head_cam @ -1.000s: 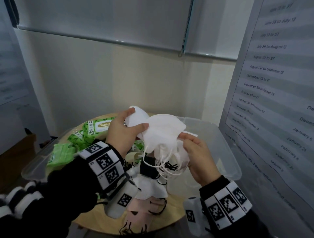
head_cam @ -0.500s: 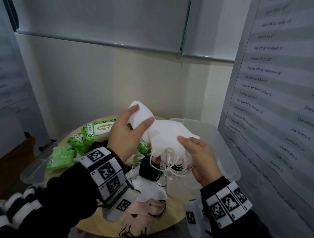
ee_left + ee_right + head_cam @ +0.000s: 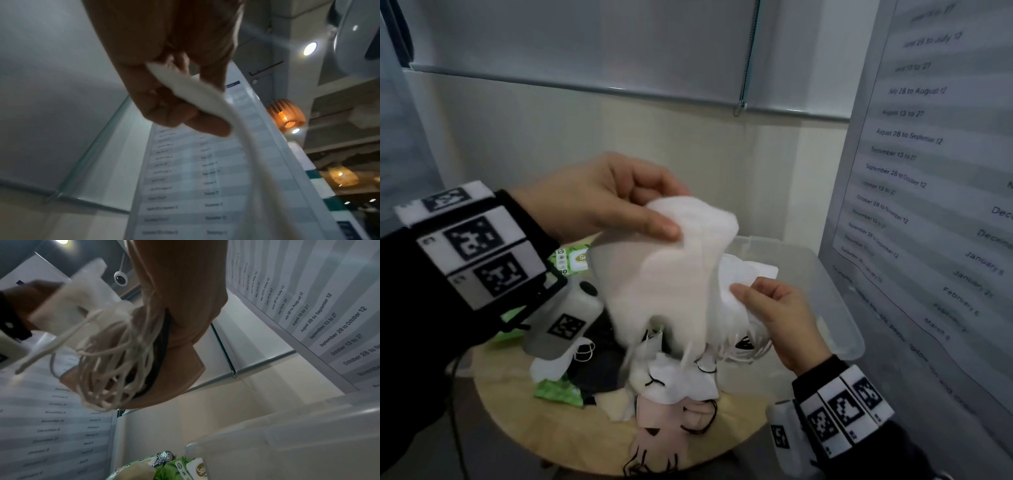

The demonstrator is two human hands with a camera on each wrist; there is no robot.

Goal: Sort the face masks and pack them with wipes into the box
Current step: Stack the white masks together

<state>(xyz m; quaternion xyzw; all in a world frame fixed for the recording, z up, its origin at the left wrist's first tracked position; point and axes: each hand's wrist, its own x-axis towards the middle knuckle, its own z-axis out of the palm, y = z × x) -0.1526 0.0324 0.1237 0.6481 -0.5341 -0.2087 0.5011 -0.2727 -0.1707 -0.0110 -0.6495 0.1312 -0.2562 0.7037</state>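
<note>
My left hand (image 3: 654,209) pinches the top of a white face mask (image 3: 661,274) and holds it up in front of me; in the left wrist view the white mask (image 3: 205,100) runs between thumb and fingers. My right hand (image 3: 763,301) grips a stack of white masks (image 3: 743,274) lower down, over the clear plastic box (image 3: 835,308). Their white ear loops (image 3: 115,353) dangle under the right hand. On the round wooden table (image 3: 524,411) lies a heap of white, black and pink masks (image 3: 667,404). Green wipe packs (image 3: 577,260) sit behind the left wrist.
A wall chart with printed dates (image 3: 928,171) stands close on the right, beside the box. A roller blind (image 3: 585,41) covers the wall behind. One small green wipe pack (image 3: 558,392) lies among the masks near the table's front.
My left hand has lifted one white mask up and toward the camera, away from the stack. My right hand stays low over the box with the remaining masks.
</note>
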